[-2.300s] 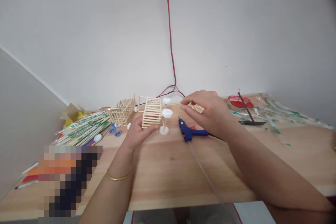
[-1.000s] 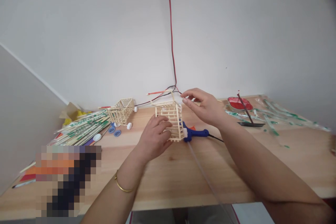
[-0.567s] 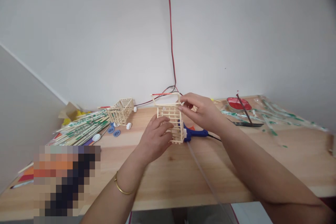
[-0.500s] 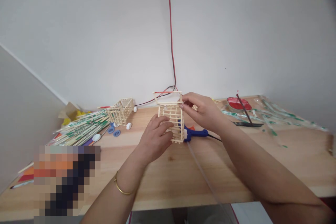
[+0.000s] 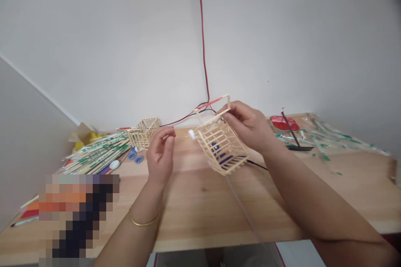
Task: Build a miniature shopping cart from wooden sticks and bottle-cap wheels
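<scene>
My right hand (image 5: 249, 127) pinches the top edge of a small cart made of thin wooden sticks (image 5: 216, 120). This cart is tilted above the table, its red-marked handle bar at the top and a white wheel (image 5: 191, 134) at its left corner. Behind its slats shows part of a blue glue gun (image 5: 230, 159). Apart from the cart, to its left, my left hand (image 5: 160, 154) is raised with nothing in it, fingers loosely curled and a gap at the thumb. Beyond that hand stands a second stick cart (image 5: 142, 137), partly hidden by it.
Wrapped bamboo sticks (image 5: 103, 150) lie in a pile at the left, near blue discs (image 5: 138, 159) and a white disc (image 5: 114, 164). Clear plastic wrappers (image 5: 341, 137) and a red piece (image 5: 284, 123) lie at the right. A red and black cable (image 5: 203, 46) hangs down the wall.
My left hand has let go of the cart and moved left. My right hand still holds the cart, which has turned and tilted, bringing a white wheel into view on its left.
</scene>
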The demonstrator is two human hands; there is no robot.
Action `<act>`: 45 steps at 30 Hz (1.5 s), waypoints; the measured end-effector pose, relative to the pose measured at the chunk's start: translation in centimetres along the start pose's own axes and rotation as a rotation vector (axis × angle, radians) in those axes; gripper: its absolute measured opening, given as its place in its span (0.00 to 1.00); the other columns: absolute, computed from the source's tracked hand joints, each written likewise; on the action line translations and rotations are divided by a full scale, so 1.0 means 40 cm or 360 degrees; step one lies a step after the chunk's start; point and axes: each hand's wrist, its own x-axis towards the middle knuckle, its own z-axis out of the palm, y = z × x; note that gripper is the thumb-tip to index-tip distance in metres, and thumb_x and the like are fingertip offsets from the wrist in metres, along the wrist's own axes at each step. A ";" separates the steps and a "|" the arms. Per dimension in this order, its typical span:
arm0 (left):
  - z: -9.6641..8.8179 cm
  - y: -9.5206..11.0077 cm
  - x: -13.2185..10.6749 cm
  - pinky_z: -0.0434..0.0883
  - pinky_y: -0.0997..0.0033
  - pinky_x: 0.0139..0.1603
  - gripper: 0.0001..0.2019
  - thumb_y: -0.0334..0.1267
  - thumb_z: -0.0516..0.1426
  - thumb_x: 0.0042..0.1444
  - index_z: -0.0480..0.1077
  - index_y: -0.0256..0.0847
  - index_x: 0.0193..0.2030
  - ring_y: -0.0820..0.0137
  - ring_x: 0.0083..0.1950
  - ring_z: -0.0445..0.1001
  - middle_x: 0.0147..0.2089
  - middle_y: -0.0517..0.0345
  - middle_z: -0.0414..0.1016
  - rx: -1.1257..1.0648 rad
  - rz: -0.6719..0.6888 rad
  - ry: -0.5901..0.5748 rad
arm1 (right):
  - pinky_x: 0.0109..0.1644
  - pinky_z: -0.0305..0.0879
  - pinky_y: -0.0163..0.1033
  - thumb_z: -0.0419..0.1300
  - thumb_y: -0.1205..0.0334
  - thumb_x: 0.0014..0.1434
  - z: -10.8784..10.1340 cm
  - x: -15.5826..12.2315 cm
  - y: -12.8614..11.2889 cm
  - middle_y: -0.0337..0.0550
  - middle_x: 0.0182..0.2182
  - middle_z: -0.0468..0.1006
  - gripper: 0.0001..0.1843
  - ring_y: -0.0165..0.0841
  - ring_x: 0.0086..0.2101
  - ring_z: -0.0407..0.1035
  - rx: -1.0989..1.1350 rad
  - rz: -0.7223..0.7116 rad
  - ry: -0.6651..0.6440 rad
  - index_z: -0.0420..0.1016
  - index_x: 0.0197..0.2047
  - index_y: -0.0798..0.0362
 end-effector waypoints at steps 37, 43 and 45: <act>0.076 0.004 -0.020 0.71 0.72 0.26 0.12 0.32 0.67 0.40 0.72 0.35 0.33 0.70 0.25 0.73 0.25 0.58 0.75 -0.0772 -0.1601 -0.0396 | 0.39 0.60 0.32 0.54 0.64 0.64 0.044 -0.012 -0.015 0.41 0.33 0.78 0.07 0.28 0.33 0.69 0.0178 -0.0317 -0.0517 0.73 0.39 0.54; 0.078 0.007 -0.018 0.71 0.71 0.28 0.11 0.29 0.66 0.37 0.73 0.34 0.30 0.71 0.25 0.73 0.25 0.57 0.75 -0.0767 -0.1647 -0.0437 | 0.39 0.60 0.31 0.53 0.63 0.65 0.045 -0.015 -0.013 0.41 0.33 0.78 0.08 0.28 0.34 0.70 0.0160 -0.0339 -0.0512 0.73 0.40 0.54; 0.079 0.007 -0.018 0.71 0.71 0.27 0.10 0.28 0.66 0.36 0.73 0.34 0.29 0.71 0.25 0.73 0.26 0.57 0.75 -0.0763 -0.1639 -0.0427 | 0.39 0.61 0.31 0.53 0.62 0.65 0.046 -0.016 -0.011 0.41 0.33 0.78 0.09 0.28 0.34 0.70 0.0162 -0.0343 -0.0512 0.73 0.40 0.54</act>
